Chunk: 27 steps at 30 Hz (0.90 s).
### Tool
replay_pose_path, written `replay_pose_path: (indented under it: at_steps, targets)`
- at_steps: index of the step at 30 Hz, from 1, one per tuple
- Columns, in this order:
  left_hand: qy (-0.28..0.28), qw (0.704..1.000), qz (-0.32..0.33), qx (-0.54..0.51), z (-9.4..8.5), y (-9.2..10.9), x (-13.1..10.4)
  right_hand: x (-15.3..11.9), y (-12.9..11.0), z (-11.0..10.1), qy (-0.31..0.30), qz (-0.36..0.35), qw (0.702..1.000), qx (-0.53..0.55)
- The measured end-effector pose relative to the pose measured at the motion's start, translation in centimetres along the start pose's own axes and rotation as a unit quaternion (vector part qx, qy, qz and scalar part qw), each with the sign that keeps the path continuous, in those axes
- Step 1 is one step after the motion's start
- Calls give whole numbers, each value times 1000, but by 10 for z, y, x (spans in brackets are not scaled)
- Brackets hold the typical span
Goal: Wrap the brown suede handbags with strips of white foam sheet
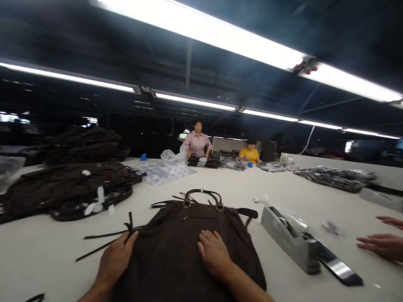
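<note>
A dark brown handbag point(170, 251) lies flat on the table in front of me, its looped handles point(203, 191) pointing away. My left hand point(116, 258) is closed on the bag's left edge, where thin dark straps point(105, 235) stick out to the left. With fingers stretched out, my right hand point(215, 253) rests palm down on the middle of the bag, below a zip line. A grey tape dispenser point(289, 239) stands to the right of the bag.
Brown bags with white tags point(72, 184) are piled on the left. A dark phone-like slab point(340, 264) lies beside the dispenser. Another person's hands point(382, 243) reach in at right. Across the white table point(220, 180), two people work among plastic-wrapped stacks point(336, 177).
</note>
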<state>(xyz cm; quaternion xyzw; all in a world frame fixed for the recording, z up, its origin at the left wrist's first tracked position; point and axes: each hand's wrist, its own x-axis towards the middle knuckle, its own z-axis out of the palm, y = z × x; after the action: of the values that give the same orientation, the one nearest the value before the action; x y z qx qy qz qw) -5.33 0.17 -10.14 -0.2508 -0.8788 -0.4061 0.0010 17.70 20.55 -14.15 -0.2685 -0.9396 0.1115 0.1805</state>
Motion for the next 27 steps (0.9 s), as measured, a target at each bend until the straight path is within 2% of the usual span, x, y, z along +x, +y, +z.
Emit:
replay_pose_path:
  at_steps: [2, 5, 9, 12, 14, 16, 18, 21, 24, 27]
  targets:
    - [-13, 999, 4, -51, 3, -10, 2, -2, -2, 3, -8, 2, 1000, -14]
    - [-20, 992, 6, -121, 14, -14, 0, -7, -8, 4, -21, 12, 999, -43]
    - [-24, 987, 7, -161, 19, -15, -3, -1, -13, -11, -40, 11, 996, -85]
    - [-38, 982, 11, -183, 22, -15, -2, 27, -28, -35, -78, -14, 994, -77]
    - [-48, 977, 15, -209, 25, -14, 0, 59, -49, -47, -84, -56, 993, -52]
    - [-52, 974, 12, -219, 28, -13, 1, 101, -77, -45, -77, -113, 990, -22]
    - [-57, 976, -2, -209, 29, -12, 0, 145, -108, -29, -74, -159, 984, -13]
    - [-72, 978, -35, -191, 29, -13, -2, 206, -159, 13, -68, -193, 978, -45]
    - [-80, 978, -51, -188, 31, -16, -4, 250, -211, 57, -60, -237, 968, -54]
    - [-85, 976, -63, -190, 36, -23, -4, 286, -261, 97, -39, -315, 944, -83]
